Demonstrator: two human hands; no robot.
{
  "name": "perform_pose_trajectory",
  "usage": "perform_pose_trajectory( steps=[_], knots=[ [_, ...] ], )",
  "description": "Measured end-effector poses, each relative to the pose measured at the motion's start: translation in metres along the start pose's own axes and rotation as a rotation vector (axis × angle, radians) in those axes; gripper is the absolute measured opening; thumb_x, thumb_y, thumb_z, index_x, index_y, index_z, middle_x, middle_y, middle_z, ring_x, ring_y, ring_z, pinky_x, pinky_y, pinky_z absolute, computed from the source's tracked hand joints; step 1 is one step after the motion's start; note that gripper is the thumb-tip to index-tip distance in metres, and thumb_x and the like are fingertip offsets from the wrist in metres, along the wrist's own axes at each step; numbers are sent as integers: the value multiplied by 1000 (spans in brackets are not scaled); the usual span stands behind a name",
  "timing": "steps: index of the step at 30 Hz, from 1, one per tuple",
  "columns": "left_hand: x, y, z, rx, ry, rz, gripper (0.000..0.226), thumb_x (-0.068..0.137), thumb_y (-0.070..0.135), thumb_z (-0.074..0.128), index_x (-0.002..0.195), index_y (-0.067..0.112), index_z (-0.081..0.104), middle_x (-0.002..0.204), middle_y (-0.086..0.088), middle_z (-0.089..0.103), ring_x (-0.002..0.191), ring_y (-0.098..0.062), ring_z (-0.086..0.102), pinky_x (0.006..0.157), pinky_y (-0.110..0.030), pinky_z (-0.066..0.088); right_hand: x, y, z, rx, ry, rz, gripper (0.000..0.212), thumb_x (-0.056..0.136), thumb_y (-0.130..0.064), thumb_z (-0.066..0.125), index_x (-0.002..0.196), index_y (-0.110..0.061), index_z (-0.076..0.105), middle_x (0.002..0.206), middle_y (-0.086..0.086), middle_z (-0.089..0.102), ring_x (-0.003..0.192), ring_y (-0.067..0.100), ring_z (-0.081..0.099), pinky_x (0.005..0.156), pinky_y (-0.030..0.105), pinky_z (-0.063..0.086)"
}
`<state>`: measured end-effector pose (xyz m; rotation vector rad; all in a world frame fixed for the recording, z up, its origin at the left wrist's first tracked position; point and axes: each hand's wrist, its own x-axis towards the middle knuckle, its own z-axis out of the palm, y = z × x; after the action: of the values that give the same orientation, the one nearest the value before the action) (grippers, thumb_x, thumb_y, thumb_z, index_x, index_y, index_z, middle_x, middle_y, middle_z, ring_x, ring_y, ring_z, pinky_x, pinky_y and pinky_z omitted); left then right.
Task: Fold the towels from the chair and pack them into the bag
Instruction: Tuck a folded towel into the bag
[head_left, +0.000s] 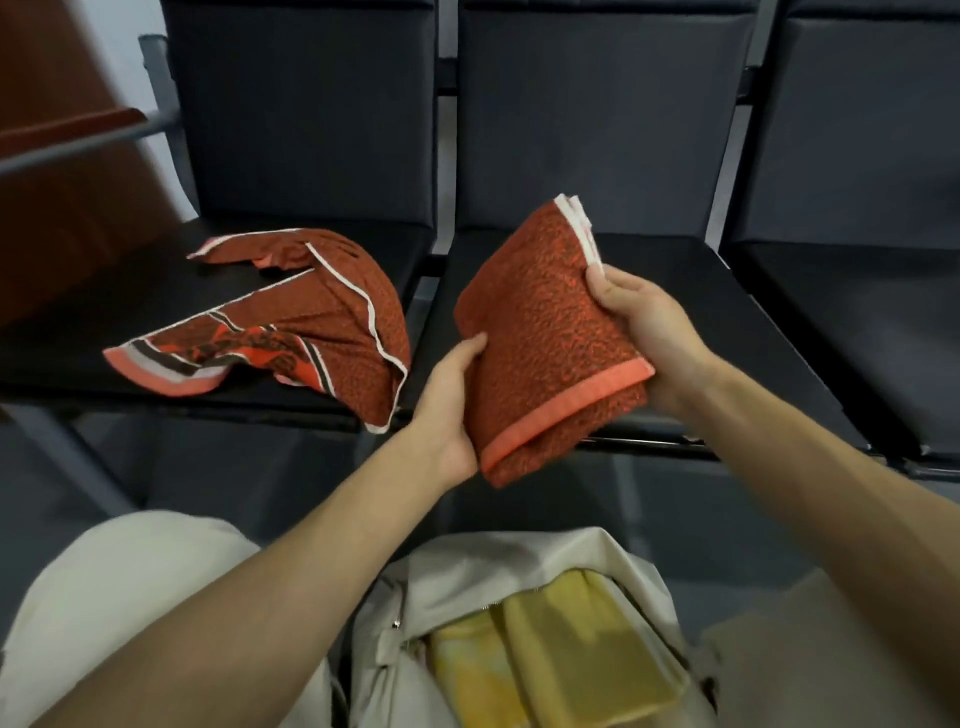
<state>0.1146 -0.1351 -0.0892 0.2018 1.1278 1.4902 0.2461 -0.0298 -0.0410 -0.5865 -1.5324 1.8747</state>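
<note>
Dark chairs (322, 130) stand in a row. Above the middle seat, the left hand (449, 410) and right hand (649, 332) grip a folded towel (545, 338) by its edges. A loose towel (311, 322) lies on the left seat, and the bag (467, 582) sits open below.

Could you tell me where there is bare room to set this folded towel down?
The right seat shows bare, as does the middle seat beyond the folded towel. The left seat is crowded by the loose towel. A yellow towel fills the opening of the bag.
</note>
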Motion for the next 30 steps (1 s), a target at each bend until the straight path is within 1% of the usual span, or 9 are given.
perform_pose_trajectory(
  steps=[4,9,15,19,22,26,28,29,30],
  knots=[
    [2,-16,-6,171,98,58,38,82,35,71,114,16,66,104,-12,73,94,-31,70,86,-48,56,-20,1,-23,-102,79,221,36,98,-41,48,107,-11,66,93,5,74,84,20,71,74,33,58],
    [-10,-47,-10,447,94,163,28,84,26,69,110,16,66,102,-7,73,93,-22,69,88,-37,55,-56,32,-38,-363,196,300,26,94,-38,59,101,-14,68,97,5,74,88,20,72,84,36,57],
    [-28,-96,-50,735,28,-67,34,86,33,67,114,16,62,103,-6,71,92,-21,68,83,-34,55,-103,88,-43,-507,160,485,20,95,-26,61,97,-8,69,96,12,73,77,20,70,74,29,59],
    [-41,-145,-83,811,2,-161,23,94,28,59,116,20,59,98,0,69,84,-11,66,68,-24,54,-126,137,-44,-512,50,681,10,96,-17,60,100,-10,66,101,13,71,89,24,69,81,34,58],
    [-35,-168,-107,1105,-30,-128,45,95,35,54,137,22,42,123,-4,63,101,-16,63,89,-30,50,-134,176,-38,-566,21,767,21,95,-20,61,114,-9,63,108,10,70,101,24,68,93,39,54],
    [-30,-173,-136,1387,3,-112,61,99,44,44,149,20,20,139,-4,52,119,-22,55,100,-33,42,-131,214,-18,-655,2,757,29,94,-27,62,119,-12,60,115,6,68,104,21,64,97,38,51],
    [-30,-176,-145,1557,-4,-128,59,101,50,30,149,18,20,140,-6,52,126,-26,50,109,-43,33,-131,222,-10,-890,18,677,43,90,-30,67,124,-9,52,119,8,62,110,25,59,95,34,47],
    [-31,-176,-148,1627,-23,-134,58,101,52,23,147,16,23,138,-7,54,128,-26,49,112,-46,27,-133,223,-8,-1093,76,546,52,86,-27,71,128,-7,47,120,11,57,112,28,55,93,34,46],
    [-33,-175,-147,1674,-54,-136,58,102,52,17,146,15,26,135,-7,57,128,-26,49,113,-47,22,-136,221,-4,-1313,141,321,61,80,-23,75,130,-5,44,120,13,53,111,31,53,93,37,46]
  ],
)
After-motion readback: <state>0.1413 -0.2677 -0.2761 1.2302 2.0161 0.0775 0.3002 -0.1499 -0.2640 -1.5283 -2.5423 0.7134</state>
